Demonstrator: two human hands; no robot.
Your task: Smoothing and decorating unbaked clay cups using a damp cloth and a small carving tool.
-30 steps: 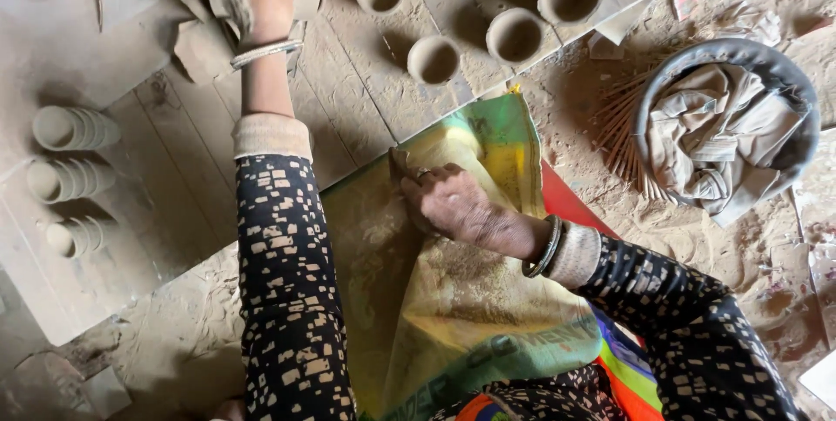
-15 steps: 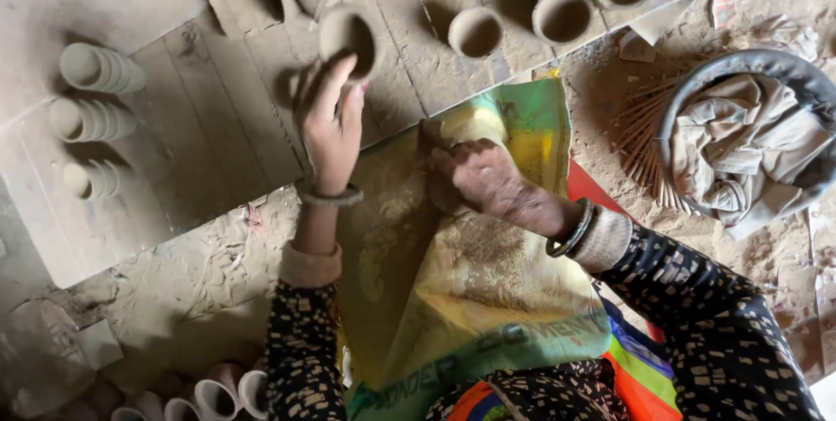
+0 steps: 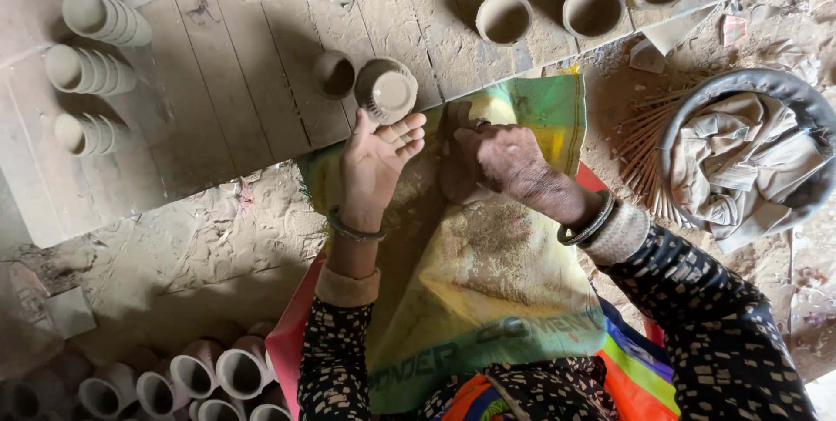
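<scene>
A small clay cup (image 3: 387, 90) is seen lying tipped on the wooden board (image 3: 226, 81), its round face turned upward, just beyond the fingertips of the left hand (image 3: 374, 164). The left hand is held palm up with its grip spread apart, nothing being clasped in it; whether the fingertips touch the cup cannot be told. A second, smaller clay cup (image 3: 334, 73) is set just beside the first on the same board. The right hand (image 3: 501, 160) is laid on the woven sack (image 3: 488, 290) spread across the lap, its fingers curled together over a dark lump of clay (image 3: 457, 179), which appears to be pressed under the palm; the grip looks closed on that lump, though the fingertips are hidden. Metal bangles are worn at both wrists. Farther up the board, three open clay bowls (image 3: 594, 8) are ranged in a row, and stacks of nested cups (image 3: 91, 68) are laid on their sides at the far left. To the right, on the dusty floor, a metal basin (image 3: 805, 103) holding a crumpled cloth (image 3: 740, 160) is placed, with a bundle of thin sticks (image 3: 644, 147) fanned out beside it. At the lower left, more finished cups (image 3: 218, 373) are grouped with their mouths facing upward.
</scene>
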